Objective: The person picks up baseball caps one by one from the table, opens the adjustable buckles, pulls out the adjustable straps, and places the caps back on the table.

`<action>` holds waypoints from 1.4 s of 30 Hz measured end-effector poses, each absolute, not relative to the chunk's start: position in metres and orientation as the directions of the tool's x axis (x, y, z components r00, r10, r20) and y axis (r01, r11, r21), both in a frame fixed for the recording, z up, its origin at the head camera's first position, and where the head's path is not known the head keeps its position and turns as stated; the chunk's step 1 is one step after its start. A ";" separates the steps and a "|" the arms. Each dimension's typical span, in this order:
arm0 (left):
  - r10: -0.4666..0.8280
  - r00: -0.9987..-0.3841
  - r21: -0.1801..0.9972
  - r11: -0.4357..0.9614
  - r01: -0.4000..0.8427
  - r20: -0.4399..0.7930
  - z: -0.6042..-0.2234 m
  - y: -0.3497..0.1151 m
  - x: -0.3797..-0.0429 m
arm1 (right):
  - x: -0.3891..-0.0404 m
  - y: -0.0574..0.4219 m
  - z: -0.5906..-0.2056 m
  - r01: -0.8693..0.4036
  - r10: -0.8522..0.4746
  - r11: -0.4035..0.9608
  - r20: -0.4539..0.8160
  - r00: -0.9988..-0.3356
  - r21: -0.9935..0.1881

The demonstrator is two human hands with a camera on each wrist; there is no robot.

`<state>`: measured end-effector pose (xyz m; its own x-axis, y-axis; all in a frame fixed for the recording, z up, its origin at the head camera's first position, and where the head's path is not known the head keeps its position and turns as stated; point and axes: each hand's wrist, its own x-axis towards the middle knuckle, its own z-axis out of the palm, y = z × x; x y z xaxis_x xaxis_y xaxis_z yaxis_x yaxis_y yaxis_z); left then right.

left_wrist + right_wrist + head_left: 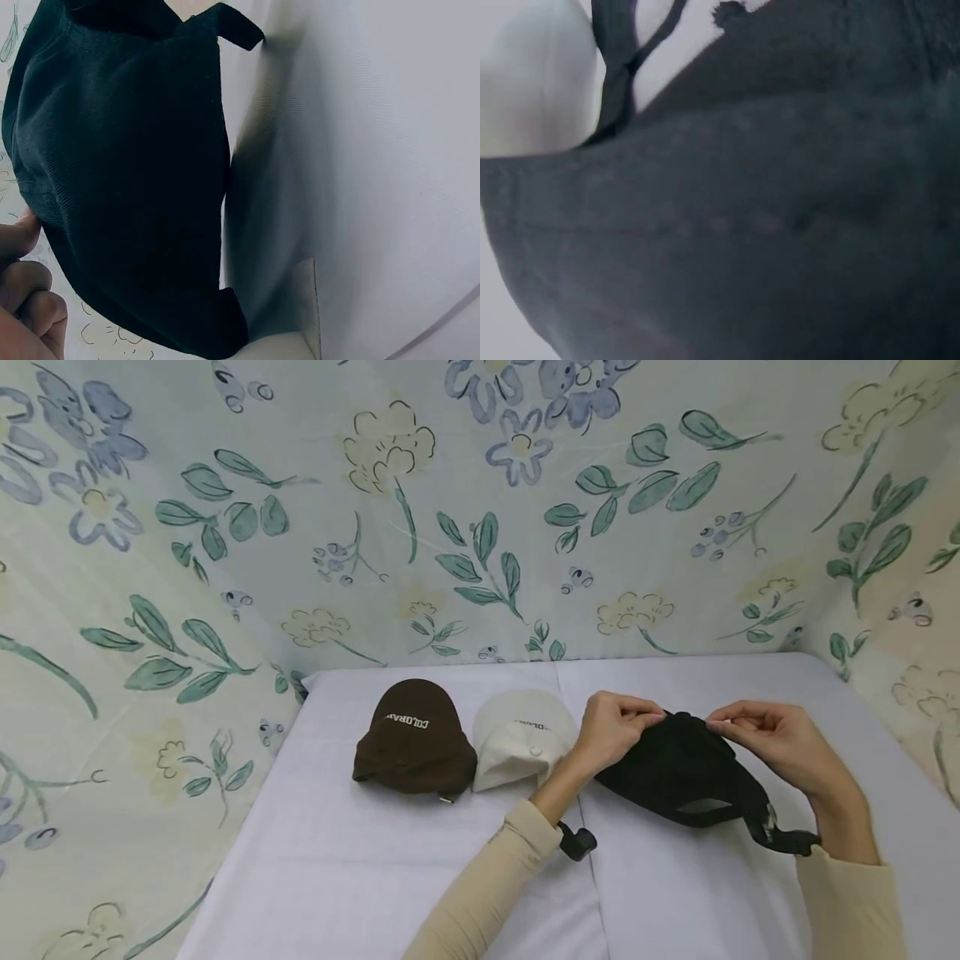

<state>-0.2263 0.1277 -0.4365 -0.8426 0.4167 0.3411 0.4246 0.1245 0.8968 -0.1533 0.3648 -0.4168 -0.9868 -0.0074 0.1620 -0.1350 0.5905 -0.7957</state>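
A black cap (pixel 675 772) is gripped at the top by both hands. My left hand (pixel 617 728) pinches its upper left side between thumb and fingers. On the upper right, my right hand (pixel 783 745) pinches the fabric with thumb and fingertips. The cap's curved rear opening faces me, low on its right side. The left wrist view shows the dark cloth (pixel 135 172) beside curled fingers (pixel 30 292). Black fabric (pixel 720 262) fills most of the right wrist view, where the hand is hidden.
To the left on the white-covered table (pixel 360 893) sit a brown cap (pixel 412 752) with white lettering and, beside it, a cream cap (pixel 517 747), partly behind my left forearm. A floral cloth (pixel 480 527) hangs behind and at both sides.
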 end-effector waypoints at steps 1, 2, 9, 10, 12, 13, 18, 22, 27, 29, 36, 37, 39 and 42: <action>0.415 -0.845 0.898 0.127 0.421 0.337 -0.437 0.128 -0.226 | -0.153 0.364 -0.418 -0.140 -0.009 0.585 0.167 -0.986 -0.799; 0.416 -0.846 0.901 0.126 0.416 0.332 -0.437 0.127 -0.226 | -0.153 0.364 -0.419 -0.145 -0.009 0.580 0.172 -0.985 -0.802; 0.414 -0.853 0.909 0.123 0.399 0.318 -0.435 0.126 -0.224 | -0.148 0.359 -0.423 -0.195 0.002 0.560 0.237 -0.972 -0.805; 0.412 -0.854 0.910 0.121 0.396 0.317 -0.435 0.125 -0.223 | -0.147 0.358 -0.424 -0.204 0.002 0.559 0.247 -0.969 -0.804; 0.408 -0.858 0.912 0.121 0.391 0.314 -0.435 0.124 -0.222 | -0.146 0.356 -0.425 -0.214 0.007 0.561 0.263 -0.965 -0.800; 0.406 -0.859 0.913 0.121 0.389 0.312 -0.435 0.124 -0.222 | -0.145 0.355 -0.426 -0.213 0.012 0.566 0.266 -0.964 -0.796; 0.407 -0.862 0.914 0.133 0.383 0.302 -0.436 0.123 -0.220 | -0.140 0.350 -0.428 -0.187 0.038 0.597 0.261 -0.965 -0.780; 0.403 -0.865 0.916 0.135 0.378 0.298 -0.437 0.122 -0.218 | -0.136 0.348 -0.430 -0.181 0.048 0.591 0.258 -0.965 -0.786; 0.403 -0.862 0.911 0.137 0.389 0.308 -0.436 0.121 -0.217 | -0.133 0.345 -0.433 -0.172 0.061 0.612 0.263 -0.963 -0.772; 0.411 -0.859 0.911 0.138 0.388 0.304 -0.437 0.121 -0.216 | -0.131 0.345 -0.434 -0.167 0.068 0.620 0.265 -0.962 -0.766; 0.446 -0.849 0.925 0.108 0.363 0.281 -0.442 0.120 -0.209 | -0.123 0.347 -0.440 -0.186 0.058 0.604 0.275 -0.960 -0.775; 0.447 -0.849 0.925 0.107 0.364 0.282 -0.442 0.120 -0.208 | -0.122 0.348 -0.441 -0.191 0.054 0.603 0.279 -0.959 -0.775; 0.442 -0.850 0.924 0.107 0.368 0.287 -0.444 0.121 -0.207 | -0.121 0.347 -0.443 -0.195 0.057 0.597 0.283 -0.957 -0.778; 0.420 -0.856 0.922 0.100 0.373 0.300 -0.447 0.122 -0.206 | -0.121 0.346 -0.446 -0.192 0.075 0.601 0.294 -0.953 -0.776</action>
